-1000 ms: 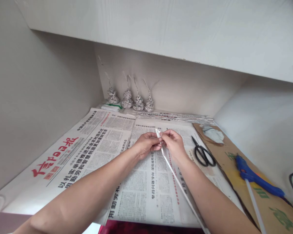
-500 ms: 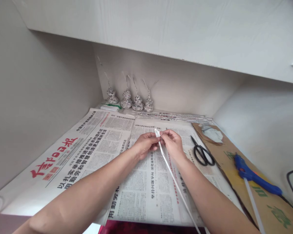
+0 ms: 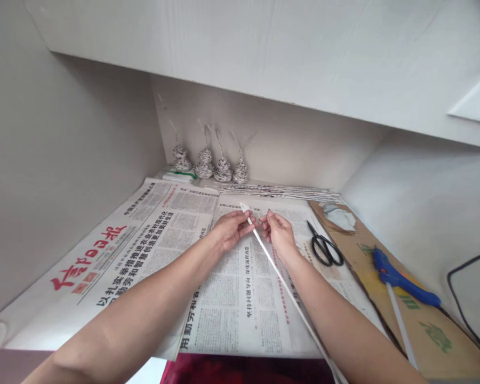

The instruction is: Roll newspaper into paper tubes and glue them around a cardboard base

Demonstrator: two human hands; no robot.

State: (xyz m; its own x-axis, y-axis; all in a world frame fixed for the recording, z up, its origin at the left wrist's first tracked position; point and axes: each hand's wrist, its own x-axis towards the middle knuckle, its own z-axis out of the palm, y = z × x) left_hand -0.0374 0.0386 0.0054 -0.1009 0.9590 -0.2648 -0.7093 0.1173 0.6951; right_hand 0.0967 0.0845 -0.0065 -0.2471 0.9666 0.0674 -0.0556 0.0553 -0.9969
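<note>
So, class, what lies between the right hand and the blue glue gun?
Between the right hand and glue gun lie black scissors on newspaper, then some cardboard, in the head view.

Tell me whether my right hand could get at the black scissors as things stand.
Probably yes: your right hand looks to be off the white strip, which the left hand holds, and the black scissors lie to that hand's right on the newspaper, with nothing visible in between.

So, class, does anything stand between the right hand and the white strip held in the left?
Nothing visible stands between the right hand and the white strip; the scissors lie off to the hand's other side.
</note>
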